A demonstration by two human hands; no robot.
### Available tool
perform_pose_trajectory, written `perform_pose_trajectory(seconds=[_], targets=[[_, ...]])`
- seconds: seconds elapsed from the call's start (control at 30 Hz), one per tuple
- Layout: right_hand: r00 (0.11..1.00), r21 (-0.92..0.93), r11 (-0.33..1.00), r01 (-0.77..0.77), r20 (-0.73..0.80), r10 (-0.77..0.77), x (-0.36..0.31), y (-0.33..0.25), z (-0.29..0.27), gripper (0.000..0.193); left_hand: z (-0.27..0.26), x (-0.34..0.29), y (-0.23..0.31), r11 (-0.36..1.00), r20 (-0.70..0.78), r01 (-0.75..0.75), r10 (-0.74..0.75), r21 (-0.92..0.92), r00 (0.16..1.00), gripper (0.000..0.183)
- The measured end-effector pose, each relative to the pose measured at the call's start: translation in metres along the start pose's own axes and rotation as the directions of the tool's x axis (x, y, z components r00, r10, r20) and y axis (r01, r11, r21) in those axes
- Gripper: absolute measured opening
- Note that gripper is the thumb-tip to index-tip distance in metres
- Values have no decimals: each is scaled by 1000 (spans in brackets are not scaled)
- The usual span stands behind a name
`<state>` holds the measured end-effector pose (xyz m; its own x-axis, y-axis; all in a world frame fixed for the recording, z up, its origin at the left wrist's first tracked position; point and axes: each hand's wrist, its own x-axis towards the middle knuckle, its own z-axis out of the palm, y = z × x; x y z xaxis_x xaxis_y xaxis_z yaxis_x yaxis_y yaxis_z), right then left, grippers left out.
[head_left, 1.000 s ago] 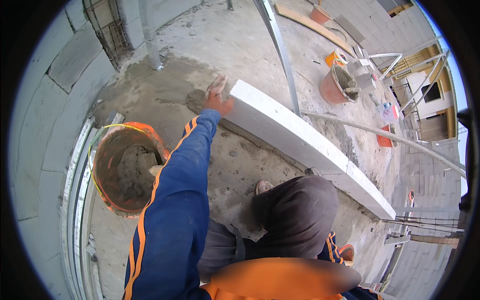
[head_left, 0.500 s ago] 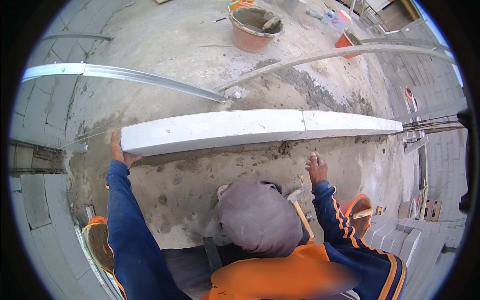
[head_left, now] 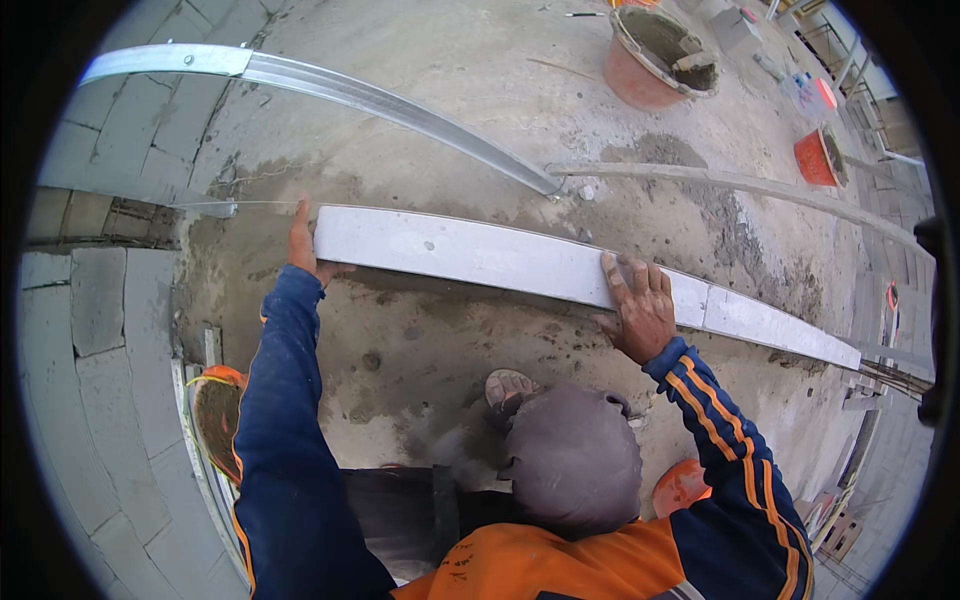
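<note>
On the near side, the right hand (head_left: pixel 640 308) lays loosely spread fingers over the long white block (head_left: pixel 460 247), which runs left to right across the floor (head_left: pixel 480 345). The left hand (head_left: pixel 306 245) meets its left end, fingers straight, their spacing unclear; far right stands a mortar bucket (head_left: pixel 635 76).

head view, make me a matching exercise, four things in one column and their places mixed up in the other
1. left hand
2. right hand
3. large reddish bucket
4. foot

A. beyond the white blocks, toward the upper right
B. on the white blocks, away from their ends
C. on the near side of the white blocks, by the knee
D. at the white blocks' left end

Pairs: 1-D, 2-B, 3-A, 4-C
</note>
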<state>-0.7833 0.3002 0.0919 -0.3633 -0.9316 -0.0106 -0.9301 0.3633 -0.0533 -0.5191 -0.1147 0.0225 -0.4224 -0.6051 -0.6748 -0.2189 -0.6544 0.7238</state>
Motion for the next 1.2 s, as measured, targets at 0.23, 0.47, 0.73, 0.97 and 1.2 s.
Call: perform_pose_trajectory(seconds=[0.23,0.47,0.73,0.97,1.2], targets=[[999,50,998,35,-4,-35,28,-7,-1,103,6,-2,1,997,23,-76,76,-3,997,68],[999,71,997,17,31,-20,35,-19,-14,85,6,-34,7,983,-22,-59,56,-176,998,39],[998,108,994,-1,60,-5,33,-41,-58,61,2,-125,60,987,-52,-100,94,-127,994,32],[995,228,974,-10,97,-13,3,-63,-119,68,3,-280,109,995,-271,-101,100,9,957,32],[948,456,864,214,118,-297,-13,-122,-145,63,18,-475,135,995,-645,12,54,97,762,99]])
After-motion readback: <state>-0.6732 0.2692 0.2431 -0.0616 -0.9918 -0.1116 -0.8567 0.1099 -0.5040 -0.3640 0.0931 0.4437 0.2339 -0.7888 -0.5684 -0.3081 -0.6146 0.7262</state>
